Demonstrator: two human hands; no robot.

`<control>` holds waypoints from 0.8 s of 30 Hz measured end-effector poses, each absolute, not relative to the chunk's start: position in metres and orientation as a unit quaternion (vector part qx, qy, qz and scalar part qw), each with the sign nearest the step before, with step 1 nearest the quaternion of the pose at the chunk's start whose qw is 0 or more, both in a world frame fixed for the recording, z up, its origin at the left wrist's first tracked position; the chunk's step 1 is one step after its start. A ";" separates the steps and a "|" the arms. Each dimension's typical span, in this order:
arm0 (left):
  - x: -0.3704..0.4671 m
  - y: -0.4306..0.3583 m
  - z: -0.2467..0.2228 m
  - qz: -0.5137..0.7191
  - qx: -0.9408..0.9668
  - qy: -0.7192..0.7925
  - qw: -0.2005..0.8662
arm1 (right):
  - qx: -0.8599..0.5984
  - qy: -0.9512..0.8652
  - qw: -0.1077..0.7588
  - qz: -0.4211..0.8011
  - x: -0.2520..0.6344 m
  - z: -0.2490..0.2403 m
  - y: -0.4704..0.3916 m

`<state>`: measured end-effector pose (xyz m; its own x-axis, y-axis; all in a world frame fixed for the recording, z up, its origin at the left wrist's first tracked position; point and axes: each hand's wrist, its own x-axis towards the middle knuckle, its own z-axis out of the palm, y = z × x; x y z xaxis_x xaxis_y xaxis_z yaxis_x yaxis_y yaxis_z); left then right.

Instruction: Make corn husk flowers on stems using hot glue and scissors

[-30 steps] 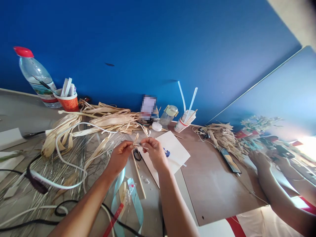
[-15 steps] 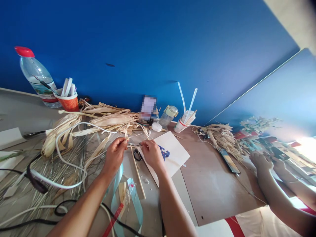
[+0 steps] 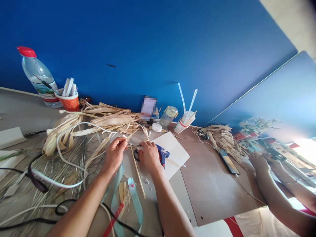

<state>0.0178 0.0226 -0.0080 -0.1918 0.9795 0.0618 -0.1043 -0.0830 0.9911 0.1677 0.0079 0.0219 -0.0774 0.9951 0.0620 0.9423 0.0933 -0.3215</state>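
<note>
My left hand is closed in a pinch on a small strip of dried corn husk, whose pale end sticks up from the fingertips. My right hand lies low over the table with its fingers stretched forward, its thumb beside the black loop handle of scissors. It partly covers the scissors. Right beside it, a blue glue gun rests on a white sheet. A thin wooden stick lies between my forearms.
Corn husks are heaped behind my left hand. A bottle, an orange cup, a jar and a cup with straws stand along the blue partition. Cables and ribbon lie in front. At right are a phone and another person's hands.
My right hand has moved from beside my left fingertips down toward the scissors, and its fingers have straightened. The husk strip in my left hand now leans to the right.
</note>
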 end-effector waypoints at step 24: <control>0.020 0.027 -0.020 0.618 0.411 0.444 0.502 | -0.667 -0.742 0.061 0.029 0.152 0.016 0.005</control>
<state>0.0197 0.0269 -0.0203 -0.1582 0.9855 0.0622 -0.2559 -0.1018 0.9613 0.1523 0.0054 0.0165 -0.1030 0.9934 0.0511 0.9862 0.1087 -0.1250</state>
